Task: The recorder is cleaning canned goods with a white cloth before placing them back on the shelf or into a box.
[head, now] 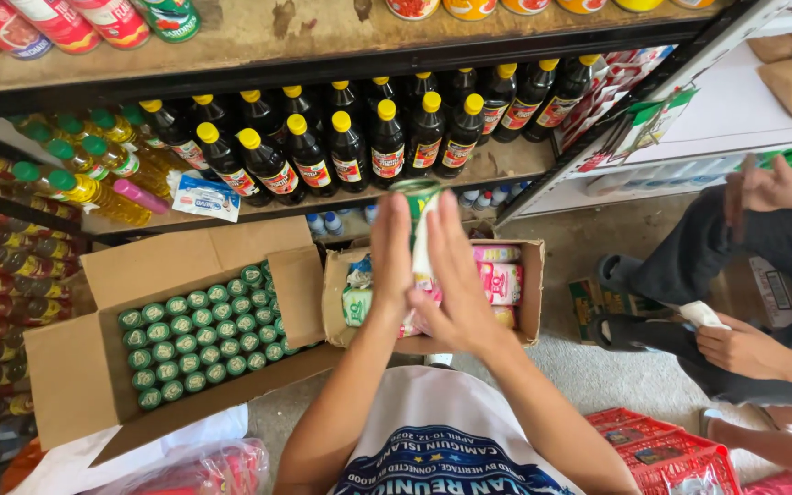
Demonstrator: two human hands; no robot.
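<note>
While pressed between two hands, one green-topped can; two open boxes.

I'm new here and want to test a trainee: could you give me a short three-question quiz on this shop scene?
1. True or false: the open carton holds green-capped bottles.
2. What colour are the caps on the dark bottles? A red, B yellow, C blue.
3. How is the can held?

Key: 1 true. 2 B. 3 Pressed between the left hand and right hand, above the smaller box of packets.
</note>
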